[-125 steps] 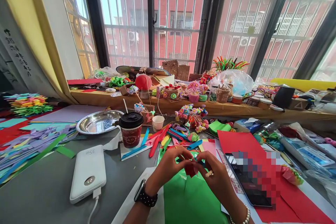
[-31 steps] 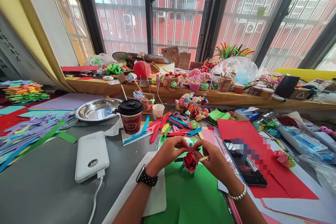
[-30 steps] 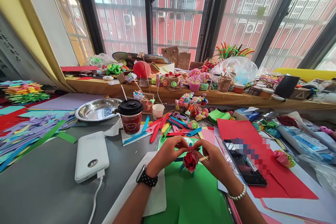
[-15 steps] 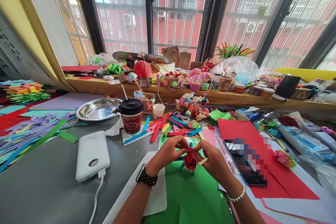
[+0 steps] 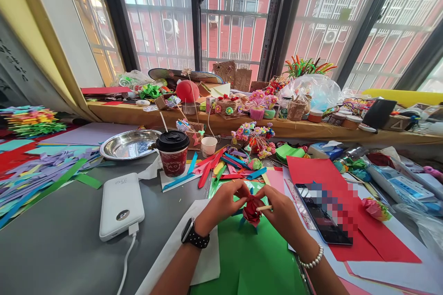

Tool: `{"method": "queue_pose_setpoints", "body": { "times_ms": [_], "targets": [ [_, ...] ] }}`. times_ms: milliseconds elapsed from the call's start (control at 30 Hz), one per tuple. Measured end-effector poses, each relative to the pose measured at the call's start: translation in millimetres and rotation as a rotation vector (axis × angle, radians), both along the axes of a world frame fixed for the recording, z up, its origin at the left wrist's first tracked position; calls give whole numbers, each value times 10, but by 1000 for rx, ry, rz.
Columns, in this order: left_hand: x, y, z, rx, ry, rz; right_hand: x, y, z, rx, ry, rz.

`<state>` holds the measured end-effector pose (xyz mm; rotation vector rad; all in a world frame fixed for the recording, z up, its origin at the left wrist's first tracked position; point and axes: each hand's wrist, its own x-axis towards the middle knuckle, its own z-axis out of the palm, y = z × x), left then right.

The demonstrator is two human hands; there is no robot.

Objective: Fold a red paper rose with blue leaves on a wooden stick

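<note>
Red rose (image 5: 251,209) in left hand (image 5: 221,203), right hand (image 5: 282,214), over green sheet (image 5: 254,260).

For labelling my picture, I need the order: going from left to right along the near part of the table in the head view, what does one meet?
In order: white power bank → left hand → red paper flower → right hand → black phone.

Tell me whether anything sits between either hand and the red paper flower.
Nothing visible does. The left hand and right hand both pinch the red paper flower directly, over the green sheet; the right also holds a thin stick.
</note>
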<state>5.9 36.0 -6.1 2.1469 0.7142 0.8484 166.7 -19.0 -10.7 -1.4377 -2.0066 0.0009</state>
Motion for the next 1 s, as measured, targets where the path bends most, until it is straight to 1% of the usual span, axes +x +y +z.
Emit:
{"method": "queue_pose_setpoints", "body": {
  "times_ms": [100,200,300,400,467,533,700,800,900,1000],
  "targets": [
    [7,11,-9,15,-5,14,-26,10,-50,78,-12,-22],
    [7,14,-8,19,-11,20,-47,18,-93,167,-3,-18],
    [17,0,-8,40,-5,54,-59,25,-123,252,-22,-13],
    [33,-19,-11,36,-18,69,-54,27,-129,286,-38,-7],
    [33,-23,-6,3,-63,65,-46,21,-114,285,4,-8],
    [19,-17,6,-65,-116,45,-40,9,-86,279,84,-22],
    [-31,14,40,-324,-169,-84,-61,-40,-14,292,272,-110],
    [-27,16,40,-423,-163,-146,-67,-58,11,268,315,-149],
    [-13,-1,51,-422,-128,-166,-41,-54,30,223,299,-155],
    [-9,-20,81,-356,-80,-147,6,-34,47,139,254,-91]
  ]
}}
